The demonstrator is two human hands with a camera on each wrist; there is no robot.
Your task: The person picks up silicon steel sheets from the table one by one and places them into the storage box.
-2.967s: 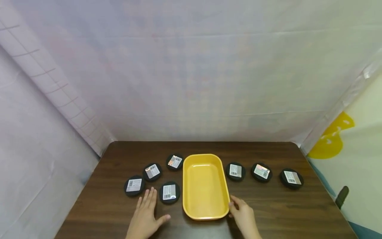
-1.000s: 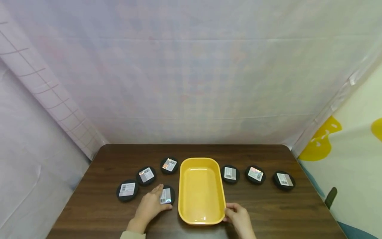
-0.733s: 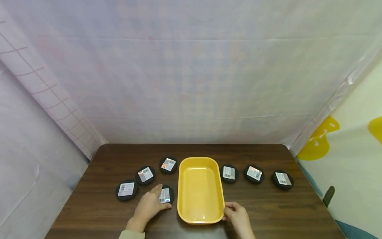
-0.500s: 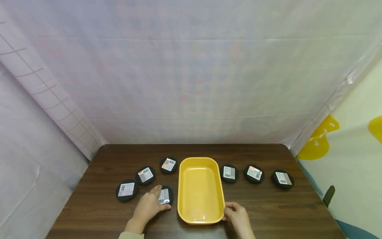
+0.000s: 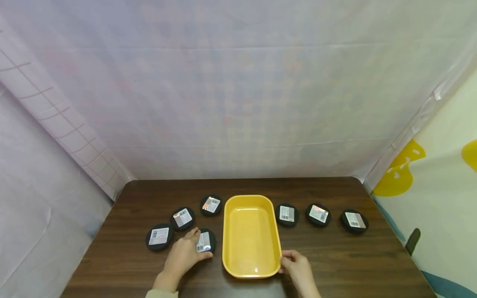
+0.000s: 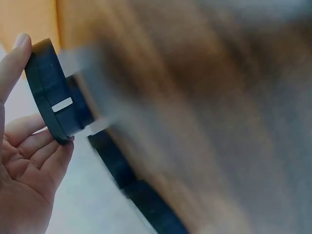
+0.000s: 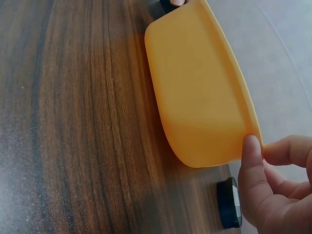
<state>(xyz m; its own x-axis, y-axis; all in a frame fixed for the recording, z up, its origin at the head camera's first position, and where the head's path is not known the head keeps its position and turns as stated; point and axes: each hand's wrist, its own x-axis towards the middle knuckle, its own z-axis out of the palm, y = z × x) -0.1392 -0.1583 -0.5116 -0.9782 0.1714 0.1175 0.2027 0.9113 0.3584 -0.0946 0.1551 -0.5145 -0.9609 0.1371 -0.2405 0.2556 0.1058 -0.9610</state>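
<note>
In the head view my left hand (image 5: pixel 182 254) has thumb and fingers around the sides of a black round disc (image 5: pixel 205 242) with a silver barcode label on top. The left wrist view shows this disc (image 6: pixel 46 92) between thumb and fingers; it has a wide rim, a narrower stepped base and a small white mark. My right hand (image 5: pixel 298 269) pinches the near right corner of a yellow rectangular tray (image 5: pixel 225 244) between thumb and fingers. The right wrist view shows the right thumb on the outer wall of the tray (image 7: pixel 200 92), just below the rim.
Three similar labelled discs lie left of the tray: a far one (image 5: pixel 211 205), a middle one (image 5: pixel 182 218) and a near one (image 5: pixel 159 237). Three more form a row on the right (image 5: pixel 287 215). The brown wooden table (image 5: pixel 335 260) meets a pale curtain (image 5: pixel 238 103) behind.
My left hand has gone from lying flat beside the disc to gripping its sides. My right hand has kept to the tray's corner. The head view has shifted slightly.
</note>
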